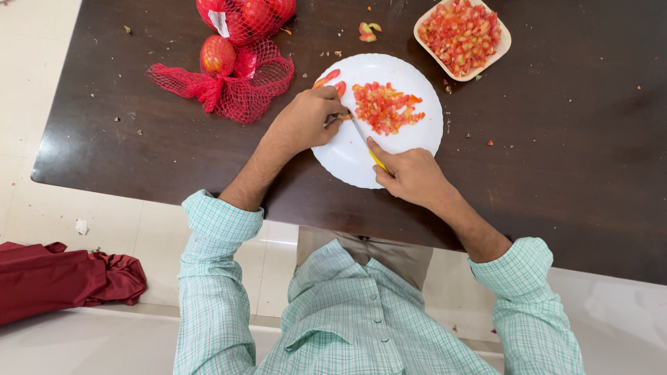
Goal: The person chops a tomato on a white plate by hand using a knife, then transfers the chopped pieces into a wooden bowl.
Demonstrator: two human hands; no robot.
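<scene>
Item: my left hand (306, 119), curled over the left rim of the white plate (347, 163), fingertips pinching a small tomato piece (343, 117) flat against the plate. Fingers closed on it.

Item: my right hand (411, 175), at the plate's near edge, wrapped around the yellow handle of a knife (366, 144), forefinger laid along its back. Fully closed on the handle.

Relation: the knife's long axis runs from my right hand up and to the left, its tip reaching the tomato piece under my left fingertips. The piece lies just beside my left hand and farther from my right; the blade bridges the gap.

Item: white plate, on the dark table (556, 153). Contents: a heap of diced tomato (384, 107) right of the blade; two uncut tomato slices (332, 80) at the upper left rim.

Item: square cream dish (503, 46), well apart at the upper right, filled with diced tomato.

Item: red net bag (236, 83), left of the plate, holding whole tomatoes.

Item: dark red cloth (62, 278), on the floor to my left.
</scene>
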